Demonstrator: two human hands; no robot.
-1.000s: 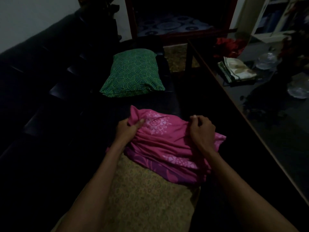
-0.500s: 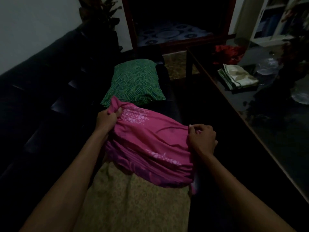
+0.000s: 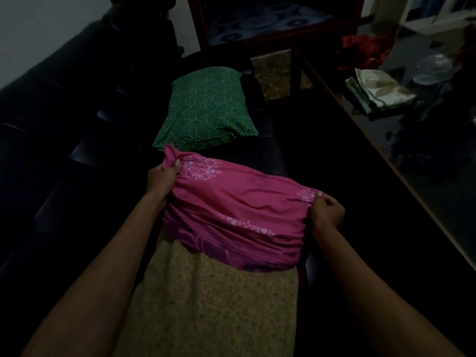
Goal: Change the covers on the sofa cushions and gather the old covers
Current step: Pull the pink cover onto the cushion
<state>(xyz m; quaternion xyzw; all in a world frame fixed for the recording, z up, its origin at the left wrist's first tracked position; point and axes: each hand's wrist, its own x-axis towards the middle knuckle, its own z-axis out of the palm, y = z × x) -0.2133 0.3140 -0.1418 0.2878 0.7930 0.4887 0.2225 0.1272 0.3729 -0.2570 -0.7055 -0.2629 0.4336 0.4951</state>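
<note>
A pink cover [image 3: 239, 210] with pale flower prints is bunched over the far end of a yellowish patterned cushion [image 3: 219, 305] that lies in front of me on the dark sofa [image 3: 51, 155]. My left hand [image 3: 162, 176] grips the cover's far left corner. My right hand [image 3: 325, 211] pinches its right edge. The cover is stretched between the two hands. Farther along the seat lies a cushion in a green wave-patterned cover [image 3: 206, 109].
A dark glass-topped table [image 3: 386, 155] runs along the right, with folded pale cloths [image 3: 378, 92], a red cloth [image 3: 365, 50] and glassware on it. A wooden chair with a blue patterned seat [image 3: 262, 21] stands beyond the sofa. The room is dim.
Both hands have pulled the pink cover wider apart and lifted it; the left hand moved up and left, the right hand outward to the right. More of the cover is spread over the cushion's end.
</note>
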